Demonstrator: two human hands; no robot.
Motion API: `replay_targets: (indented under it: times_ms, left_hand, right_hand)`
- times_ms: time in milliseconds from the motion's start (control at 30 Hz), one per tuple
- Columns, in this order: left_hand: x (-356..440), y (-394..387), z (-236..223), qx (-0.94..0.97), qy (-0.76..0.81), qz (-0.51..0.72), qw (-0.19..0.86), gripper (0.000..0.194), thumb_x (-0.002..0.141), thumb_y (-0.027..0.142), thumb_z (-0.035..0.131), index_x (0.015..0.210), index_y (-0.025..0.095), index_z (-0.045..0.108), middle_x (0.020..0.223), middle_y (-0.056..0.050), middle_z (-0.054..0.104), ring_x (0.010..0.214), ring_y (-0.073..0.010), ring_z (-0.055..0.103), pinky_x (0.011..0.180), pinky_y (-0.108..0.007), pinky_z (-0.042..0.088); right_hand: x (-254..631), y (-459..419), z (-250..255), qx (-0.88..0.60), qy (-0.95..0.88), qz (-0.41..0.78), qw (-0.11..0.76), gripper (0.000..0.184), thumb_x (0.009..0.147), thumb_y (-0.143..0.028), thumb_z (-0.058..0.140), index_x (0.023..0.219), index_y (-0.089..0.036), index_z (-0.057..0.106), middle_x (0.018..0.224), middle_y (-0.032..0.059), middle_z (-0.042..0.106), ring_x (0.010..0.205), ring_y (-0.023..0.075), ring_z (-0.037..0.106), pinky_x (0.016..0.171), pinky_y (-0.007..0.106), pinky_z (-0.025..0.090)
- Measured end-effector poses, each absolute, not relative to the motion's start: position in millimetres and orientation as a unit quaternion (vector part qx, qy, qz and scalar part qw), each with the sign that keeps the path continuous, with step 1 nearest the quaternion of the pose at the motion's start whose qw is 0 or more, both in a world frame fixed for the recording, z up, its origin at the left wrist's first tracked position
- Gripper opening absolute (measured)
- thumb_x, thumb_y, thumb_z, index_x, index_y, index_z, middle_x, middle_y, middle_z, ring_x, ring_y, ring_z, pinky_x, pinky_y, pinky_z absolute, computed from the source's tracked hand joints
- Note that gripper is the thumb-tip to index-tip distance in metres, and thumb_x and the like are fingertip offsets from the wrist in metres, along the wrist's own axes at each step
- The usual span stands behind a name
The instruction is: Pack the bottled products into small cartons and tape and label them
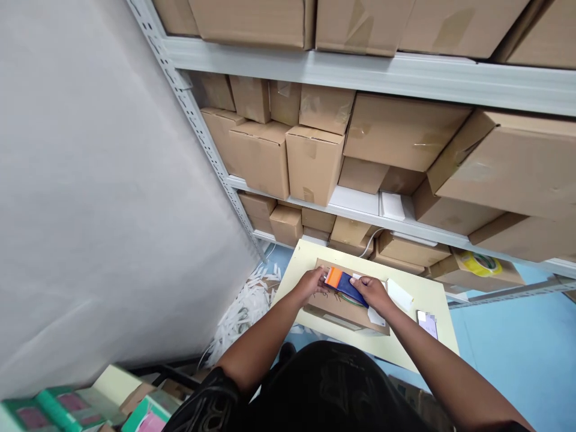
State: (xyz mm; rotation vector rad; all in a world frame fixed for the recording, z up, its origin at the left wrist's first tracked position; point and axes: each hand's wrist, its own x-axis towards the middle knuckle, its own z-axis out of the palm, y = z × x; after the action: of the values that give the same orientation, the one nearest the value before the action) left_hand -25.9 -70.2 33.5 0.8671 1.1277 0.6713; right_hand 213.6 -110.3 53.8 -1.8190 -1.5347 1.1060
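My left hand (312,281) and my right hand (372,292) together hold a small flat package (344,283), orange at its left end and dark blue along the rest. The left hand's fingers pinch the orange end; the right hand's fingers close on the blue end. The package sits just above a flat brown cardboard piece (335,306) that lies on a small pale yellow table (416,339). A white slip (376,316) lies on the cardboard under my right wrist.
A white card (399,294) and a phone (427,324) lie on the table's right side. Metal shelving (360,72) full of cardboard boxes rises behind. A yellow tape roll (481,263) rests on a box. White plastic scraps (245,309) litter the floor at left. Green boxes (63,408) sit bottom left.
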Motion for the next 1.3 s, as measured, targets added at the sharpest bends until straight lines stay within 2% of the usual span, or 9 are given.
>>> replay_targets:
  times_ms: [100,200,400,533,633,833,1067,1167,1300]
  left_hand:
    - [-22.6,-70.7,33.7,0.369,0.534,0.292,0.703,0.032,0.094,0.044,0.064,0.091,0.013,0.069,0.068,-0.003,0.068,0.057,-0.0120,0.063,0.062,-0.025,0.056]
    - [-22.2,-70.8,31.6,0.382,0.553,0.299,0.677,0.023,0.093,0.037,0.065,0.087,0.015,0.068,0.063,0.000,0.064,0.053,-0.0102,0.059,0.059,-0.023,0.053]
    - [-26.2,-66.0,30.3,0.467,0.554,0.298,0.622,0.028,0.094,0.043,0.062,0.085,0.017,0.067,0.064,0.002,0.063,0.054,-0.0114,0.056,0.058,-0.023,0.047]
    - [-32.4,-56.4,28.2,0.571,0.553,0.295,0.530,0.027,0.094,0.041,0.059,0.084,0.018,0.069,0.074,-0.001,0.069,0.068,-0.0158,0.062,0.067,-0.025,0.047]
    - [-44.9,-45.2,22.8,0.564,0.588,0.299,0.496,0.025,0.095,0.039,0.057,0.087,0.019,0.069,0.076,-0.002,0.070,0.072,-0.0170,0.063,0.070,-0.026,0.047]
    - [-66.2,-35.9,12.4,0.500,0.588,0.274,0.575,0.046,0.099,0.058,0.048,0.089,0.016,0.068,0.071,-0.003,0.068,0.060,-0.0152,0.061,0.058,-0.026,0.048]
    - [-43.4,-52.9,28.6,0.472,0.554,0.233,0.645,0.057,0.093,0.069,0.055,0.098,0.014,0.069,0.089,-0.009,0.075,0.063,-0.0144,0.063,0.054,-0.024,0.044]
    - [-35.5,-56.7,39.3,0.473,0.526,0.216,0.674,0.060,0.090,0.072,0.058,0.099,0.013,0.069,0.082,-0.008,0.074,0.060,-0.0143,0.062,0.053,-0.023,0.042]
    - [-28.6,-59.3,51.2,0.469,0.508,0.234,0.683,0.054,0.088,0.066,0.065,0.096,0.014,0.070,0.071,-0.004,0.068,0.055,-0.0114,0.056,0.054,-0.022,0.040]
  right_hand:
    - [213.1,-106.3,51.2,-0.669,-0.575,0.404,0.242,0.064,0.081,-0.081,0.056,0.056,-0.023,0.049,0.054,-0.0041,0.041,0.055,0.0139,0.040,0.055,0.027,0.031]
    - [213.2,-103.5,49.4,-0.669,-0.588,0.394,0.226,0.064,0.082,-0.081,0.056,0.056,-0.023,0.050,0.054,-0.0040,0.042,0.056,0.0143,0.042,0.056,0.027,0.032]
    - [214.4,-102.1,45.3,-0.679,-0.589,0.380,0.218,0.065,0.082,-0.083,0.055,0.055,-0.023,0.049,0.051,-0.0040,0.042,0.054,0.0147,0.043,0.055,0.028,0.032]
    - [210.7,-99.1,51.6,-0.686,-0.593,0.371,0.202,0.065,0.084,-0.082,0.054,0.055,-0.023,0.052,0.050,-0.0029,0.046,0.053,0.0152,0.045,0.054,0.028,0.032]
    - [210.4,-94.1,60.7,-0.699,-0.602,0.342,0.180,0.064,0.082,-0.081,0.057,0.053,-0.024,0.052,0.049,-0.0016,0.049,0.053,0.0161,0.048,0.053,0.029,0.031]
    - [222.8,-89.4,65.2,-0.728,-0.569,0.340,0.174,0.066,0.079,-0.084,0.057,0.051,-0.024,0.051,0.047,-0.0013,0.047,0.050,0.0161,0.047,0.051,0.029,0.032]
    - [225.7,-94.8,57.8,-0.714,-0.569,0.356,0.198,0.065,0.079,-0.082,0.060,0.051,-0.024,0.048,0.048,-0.0030,0.042,0.051,0.0147,0.043,0.052,0.028,0.031]
    - [225.7,-95.6,58.1,-0.705,-0.577,0.360,0.199,0.065,0.079,-0.081,0.060,0.053,-0.023,0.051,0.049,-0.0028,0.044,0.053,0.0153,0.045,0.052,0.027,0.032]
    - [225.4,-95.9,58.6,-0.704,-0.578,0.361,0.201,0.066,0.079,-0.084,0.058,0.053,-0.024,0.049,0.049,-0.0034,0.041,0.052,0.0150,0.043,0.052,0.028,0.032]
